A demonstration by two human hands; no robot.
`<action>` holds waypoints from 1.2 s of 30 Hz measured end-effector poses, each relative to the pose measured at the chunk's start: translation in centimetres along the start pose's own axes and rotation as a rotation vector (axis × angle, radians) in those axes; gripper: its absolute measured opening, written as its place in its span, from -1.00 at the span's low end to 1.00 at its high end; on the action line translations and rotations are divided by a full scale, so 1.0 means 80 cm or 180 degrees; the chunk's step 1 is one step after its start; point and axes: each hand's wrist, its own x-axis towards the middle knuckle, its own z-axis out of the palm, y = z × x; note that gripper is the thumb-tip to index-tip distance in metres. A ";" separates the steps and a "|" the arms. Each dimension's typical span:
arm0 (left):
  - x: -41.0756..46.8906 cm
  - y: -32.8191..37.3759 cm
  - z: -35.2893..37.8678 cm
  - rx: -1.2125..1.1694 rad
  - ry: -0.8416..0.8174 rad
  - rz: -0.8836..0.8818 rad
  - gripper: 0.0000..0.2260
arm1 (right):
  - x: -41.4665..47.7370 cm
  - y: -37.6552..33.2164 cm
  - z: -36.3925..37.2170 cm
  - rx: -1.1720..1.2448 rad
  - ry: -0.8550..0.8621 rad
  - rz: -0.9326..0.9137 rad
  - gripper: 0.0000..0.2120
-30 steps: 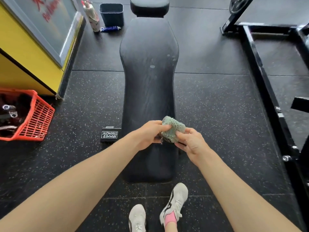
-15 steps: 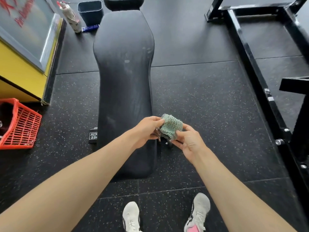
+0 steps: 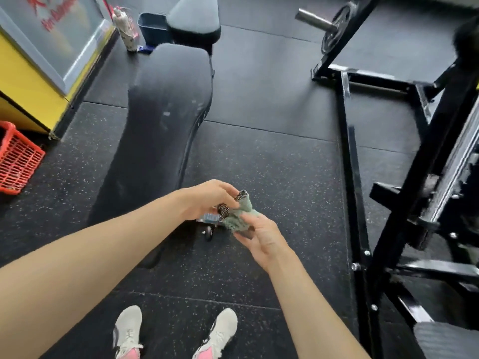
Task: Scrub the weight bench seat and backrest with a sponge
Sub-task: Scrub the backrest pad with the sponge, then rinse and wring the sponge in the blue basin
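The bench [image 3: 160, 120] lies lengthwise away from the person. Its long black backrest pad runs from near the feet toward the far wall and leans slightly right at the far end. The smaller seat pad [image 3: 193, 19] sits beyond that end, tilted up. A small wheel [image 3: 208, 233] shows under the bench's near right corner.

The sponge [image 3: 239, 216] is in the air just right of the bench's near end, over the floor [image 3: 272, 164], and does not touch either pad. It is bunched up, green with a black-and-white mesh side. It runs roughly from the mesh end, up by the left fingertips, down toward the right palm. The left hand [image 3: 207, 200] pinches the mesh part with its fingertips. The right hand [image 3: 261, 237] grips the green part between thumb and fingers, so both hands are close together and clamped on the sponge.

Nothing lies on the bench. To its left stand a yellow cabinet [image 3: 31, 81] and a red basket [image 3: 18, 164]. Beside its far left corner are a bottle [image 3: 125, 29] and a dark bin [image 3: 151, 27]. To its right, well apart, stands a black rack [image 3: 350, 164] with a weight plate [image 3: 334, 29] on a bar.

In all there are one bench with two pads, one sponge, one basket, one bottle, one bin, one plate and two white shoes [image 3: 128, 330] before the bench's near end.
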 end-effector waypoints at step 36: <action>0.121 0.564 -0.265 -0.1342 0.2037 0.0838 -0.83 | 0.188 -0.727 0.112 -0.1295 -0.0470 -0.0821 -0.92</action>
